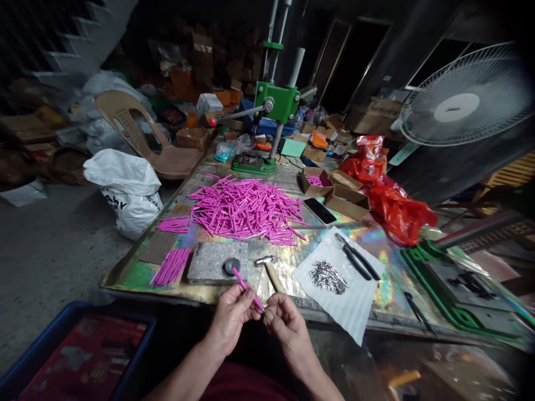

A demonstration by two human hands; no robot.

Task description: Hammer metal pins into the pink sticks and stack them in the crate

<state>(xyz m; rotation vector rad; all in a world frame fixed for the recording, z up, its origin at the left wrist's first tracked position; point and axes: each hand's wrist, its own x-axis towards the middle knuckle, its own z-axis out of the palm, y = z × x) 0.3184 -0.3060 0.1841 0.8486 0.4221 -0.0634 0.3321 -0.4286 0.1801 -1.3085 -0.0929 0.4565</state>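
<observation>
Pink tube (241, 281), slim, smooth, straight: held slantwise above table's near edge, pinched in L hand (232, 314). R hand (286, 318) fingertips bunched at tube's near end; can't tell if grasping anything. Just beyond: hammer (273, 275), wood handle, metal head; speckled rough stone block (211, 260) w/ dark round piece (231, 266) on top. To R, shiny metal pins (330, 278) on thin white sheet (307, 273). Farther: loose heap of pink tubes (246, 209), then green metal press (278, 103).

Soft light reaches my hands (233, 316) and the surface (393, 289), which throws back rainbow glare; behind, the room is dim, with the fan (463, 100) stretched and the stairs (71, 42) smeared near darkened edges.
</observation>
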